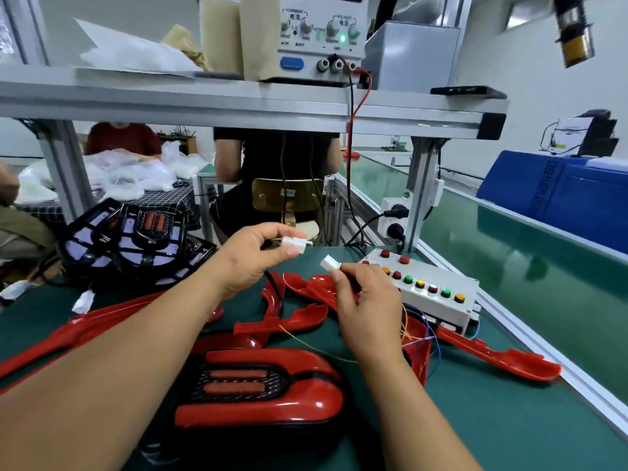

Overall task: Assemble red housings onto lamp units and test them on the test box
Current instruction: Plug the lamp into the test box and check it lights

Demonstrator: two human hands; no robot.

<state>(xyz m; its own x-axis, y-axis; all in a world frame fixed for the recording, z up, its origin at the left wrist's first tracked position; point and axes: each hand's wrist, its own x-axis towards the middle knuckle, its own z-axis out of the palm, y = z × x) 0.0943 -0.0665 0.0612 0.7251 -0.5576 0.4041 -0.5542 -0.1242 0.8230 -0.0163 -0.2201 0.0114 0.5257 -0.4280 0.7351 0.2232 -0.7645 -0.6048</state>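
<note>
A lamp unit with a red housing [261,385] on it lies on the green mat near me. My left hand [251,256] pinches a white connector [295,244] on a black cable, raised above the mat. My right hand [367,307] pinches a second white connector [329,263] with thin coloured wires. A small gap separates the two connectors. The white test box [438,300], with its row of red, green and yellow buttons, sits just right of my right hand. Several loose red housings [299,321] lie under my hands.
A black tray [102,253] with bare lamp units stands at the left. A power supply [319,35] sits on the shelf above, its red and black leads hanging down. Another long red housing [503,360] lies by the conveyor belt [509,239]. A person sits opposite.
</note>
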